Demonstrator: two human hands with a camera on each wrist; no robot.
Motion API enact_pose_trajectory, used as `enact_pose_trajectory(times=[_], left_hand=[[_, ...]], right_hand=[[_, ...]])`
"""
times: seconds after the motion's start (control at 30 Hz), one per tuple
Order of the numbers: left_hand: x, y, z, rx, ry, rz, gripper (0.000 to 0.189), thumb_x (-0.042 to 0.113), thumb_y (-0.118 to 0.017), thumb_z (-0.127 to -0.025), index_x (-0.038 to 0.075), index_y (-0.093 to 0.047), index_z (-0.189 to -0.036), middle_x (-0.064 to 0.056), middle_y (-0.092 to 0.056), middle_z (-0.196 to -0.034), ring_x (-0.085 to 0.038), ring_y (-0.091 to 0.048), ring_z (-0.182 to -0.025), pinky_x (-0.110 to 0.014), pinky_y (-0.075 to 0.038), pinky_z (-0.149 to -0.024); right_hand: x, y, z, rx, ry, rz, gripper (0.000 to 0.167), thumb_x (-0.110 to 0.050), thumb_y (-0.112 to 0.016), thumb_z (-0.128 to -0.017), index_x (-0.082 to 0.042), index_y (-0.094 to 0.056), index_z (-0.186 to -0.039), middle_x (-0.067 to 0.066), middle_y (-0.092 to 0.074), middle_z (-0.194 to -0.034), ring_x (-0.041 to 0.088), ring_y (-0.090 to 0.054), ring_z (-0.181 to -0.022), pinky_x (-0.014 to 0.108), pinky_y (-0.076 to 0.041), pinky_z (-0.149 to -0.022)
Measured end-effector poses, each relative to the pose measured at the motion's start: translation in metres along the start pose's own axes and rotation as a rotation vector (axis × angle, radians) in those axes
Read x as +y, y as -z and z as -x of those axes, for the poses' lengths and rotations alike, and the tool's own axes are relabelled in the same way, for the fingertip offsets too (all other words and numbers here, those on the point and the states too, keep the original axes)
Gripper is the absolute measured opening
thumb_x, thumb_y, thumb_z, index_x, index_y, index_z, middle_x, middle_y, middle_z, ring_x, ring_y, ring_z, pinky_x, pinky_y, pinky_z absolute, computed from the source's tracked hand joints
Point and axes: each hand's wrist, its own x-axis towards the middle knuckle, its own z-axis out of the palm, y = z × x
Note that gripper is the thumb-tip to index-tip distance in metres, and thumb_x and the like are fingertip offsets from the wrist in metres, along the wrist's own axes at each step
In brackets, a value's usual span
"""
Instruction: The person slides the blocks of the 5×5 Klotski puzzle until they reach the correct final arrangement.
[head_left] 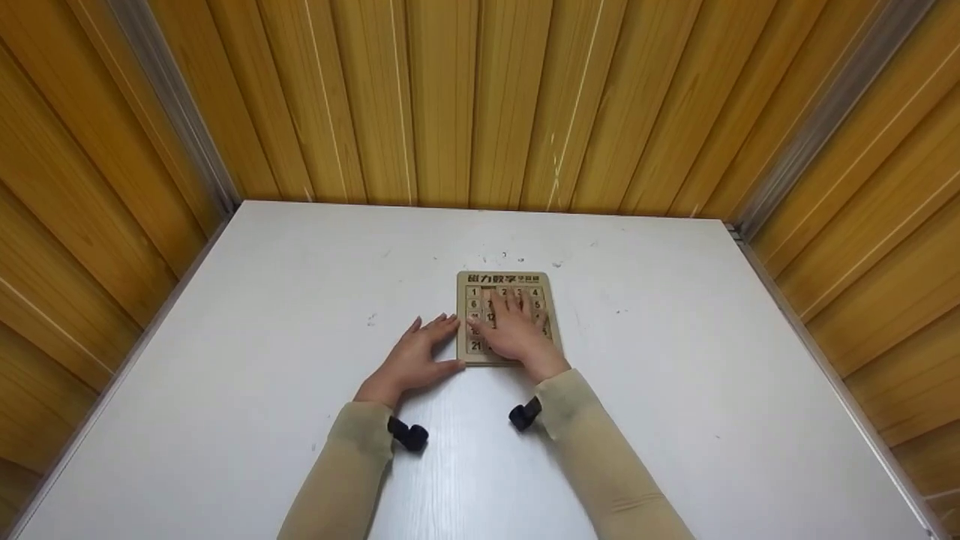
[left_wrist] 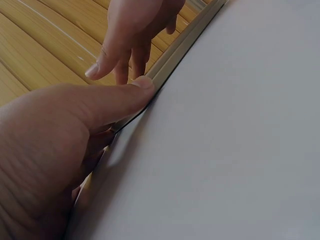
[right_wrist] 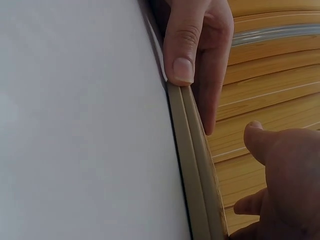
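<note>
A wooden number slide puzzle (head_left: 472,358) lies flat on the white table, its rows of numbered tiles below a dark printed title. Between tiles 1 and 2 in the top row, a brown gap shows. My left hand (head_left: 414,358) braces the puzzle's left side, fingertips along that edge and thumb at the near-left corner. In the left wrist view that thumb (left_wrist: 125,97) lies against the near edge. Spread over the tiles, my right hand (head_left: 516,330) has its fingers extended and hides much of the middle and right. The right wrist view shows its thumb (right_wrist: 257,142) raised above the tiles.
The white table (head_left: 262,315) stretches around the puzzle, with small dark marks beyond it. Wood-look panel walls (head_left: 442,105) enclose the back and both sides, with metal posts in the corners. A black wrist camera (head_left: 409,435) sits on the left cuff, another (head_left: 523,415) on the right.
</note>
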Motion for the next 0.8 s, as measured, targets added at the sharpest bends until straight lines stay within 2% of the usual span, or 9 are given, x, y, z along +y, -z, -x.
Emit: enact_pose_trajectory(times=[0.3, 0.63, 0.8], left_hand=[[-0.0026, -0.0012, 0.0005, -0.001, -0.007, -0.005, 0.078, 0.038, -0.078, -0.09, 0.008, -0.045, -0.155, -0.009, -0.044, -0.162, -0.026, -0.036, -0.155, -0.049, -0.01, -0.135], [-0.0001, -0.0008, -0.0004, 0.005, -0.014, 0.005, 0.075, 0.035, -0.078, -0.09, 0.009, -0.048, -0.154, -0.011, -0.046, -0.161, -0.029, -0.037, -0.155, -0.052, -0.012, -0.134], [-0.0009, -0.0011, -0.0002, 0.016, -0.035, 0.013, 0.075, 0.035, -0.078, -0.09, 0.007, -0.048, -0.153, -0.012, -0.047, -0.16, -0.03, -0.038, -0.154, -0.054, -0.012, -0.134]], right_hand=[[0.0005, -0.0037, 0.0006, -0.036, 0.015, -0.013, 0.089, -0.069, -0.044, -0.1, -0.018, -0.015, -0.167, 0.016, -0.003, -0.174, 0.043, 0.009, -0.16, 0.074, 0.01, -0.124], [-0.0042, -0.0074, 0.0003, -0.048, 0.077, 0.033, 0.094, -0.072, -0.045, -0.097, -0.017, -0.013, -0.167, 0.013, -0.002, -0.175, 0.042, 0.008, -0.161, 0.07, 0.004, -0.128], [-0.0043, -0.009, -0.0002, -0.059, 0.087, 0.042, 0.097, -0.076, -0.043, -0.095, -0.018, -0.012, -0.167, 0.009, -0.001, -0.175, 0.042, 0.009, -0.161, 0.069, 0.007, -0.127]])
